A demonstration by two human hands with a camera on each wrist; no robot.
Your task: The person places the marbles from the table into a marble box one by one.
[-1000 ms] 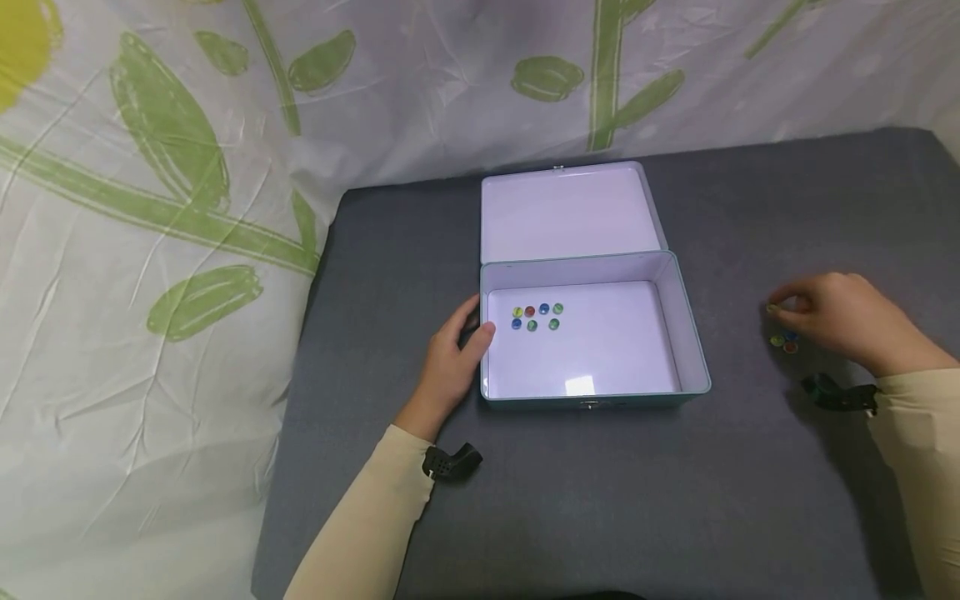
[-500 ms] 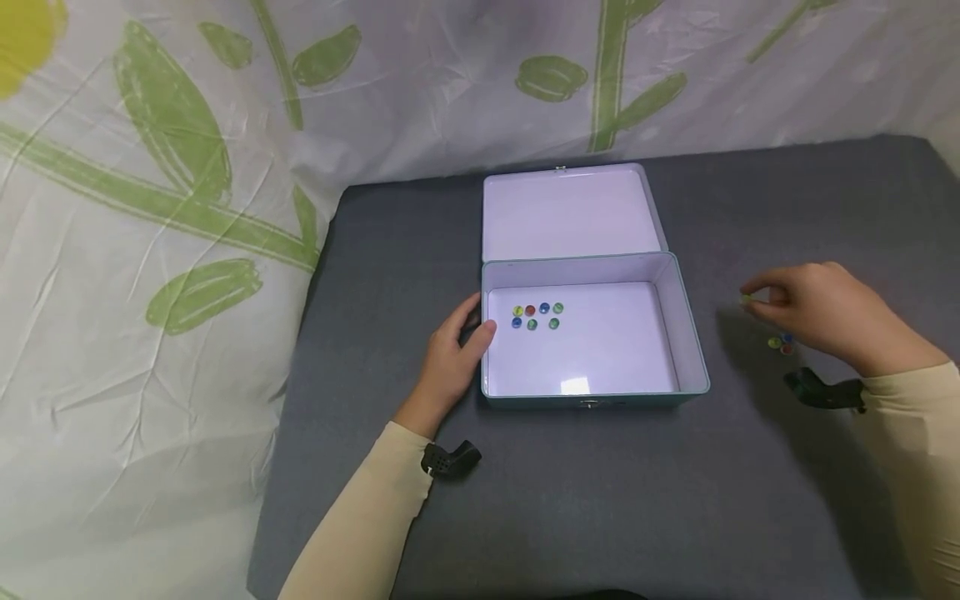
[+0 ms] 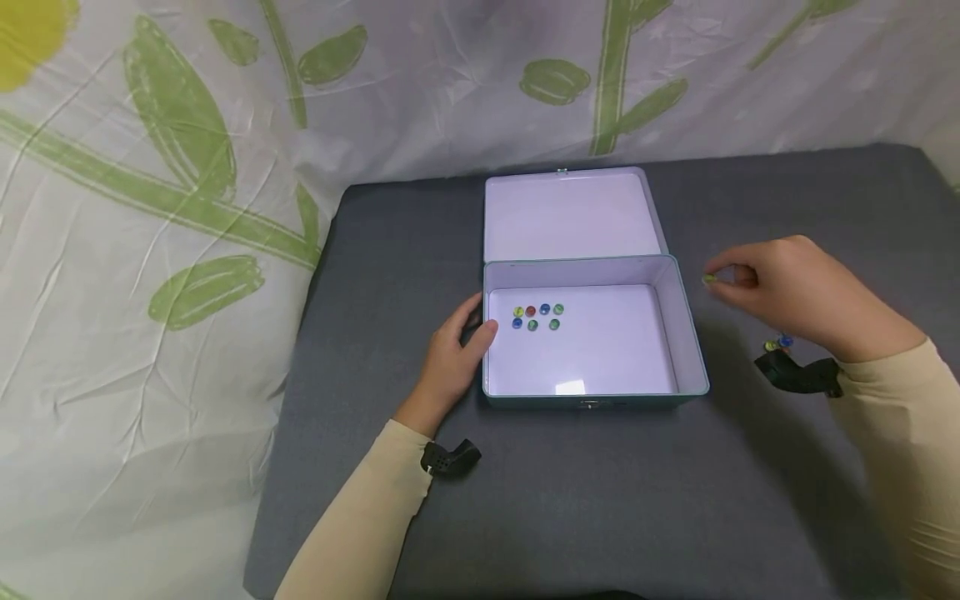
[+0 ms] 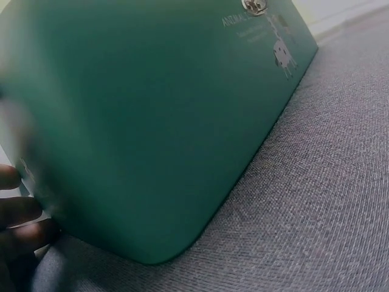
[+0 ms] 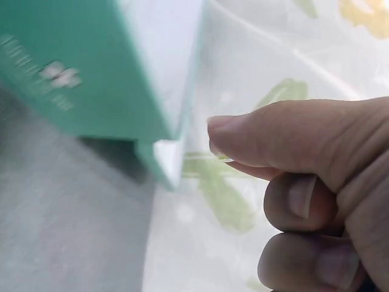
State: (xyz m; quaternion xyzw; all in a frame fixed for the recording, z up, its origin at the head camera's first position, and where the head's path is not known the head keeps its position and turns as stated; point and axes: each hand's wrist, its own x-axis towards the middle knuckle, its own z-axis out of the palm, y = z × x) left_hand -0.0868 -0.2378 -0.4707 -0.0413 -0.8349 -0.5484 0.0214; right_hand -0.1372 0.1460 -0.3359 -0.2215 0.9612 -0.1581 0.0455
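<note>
My right hand [image 3: 798, 292] pinches a small yellow-green glass marble [image 3: 708, 279] between thumb and index finger, above the table just right of the box. In the right wrist view only a sliver of that marble [image 5: 225, 157] shows under the thumb tip. The green tin box [image 3: 600, 396] has a white inside, and its lid [image 3: 570, 217] lies folded back. My left hand [image 3: 446, 362] holds the box's left wall, thumb over the rim and fingers outside. Several coloured marbles [image 3: 531, 311] lie in two rows on the box floor, towards the back left.
A few more marbles [image 3: 785, 341] lie on the grey table [image 3: 600, 500] below my right hand, partly hidden by the black wrist camera [image 3: 795, 372]. Behind and to the left, a white leaf-patterned sheet [image 3: 420, 108] borders the table.
My right hand has lifted from the loose marbles and moved left towards the box, carrying the yellow-green marble. The left hand and the box stay in place.
</note>
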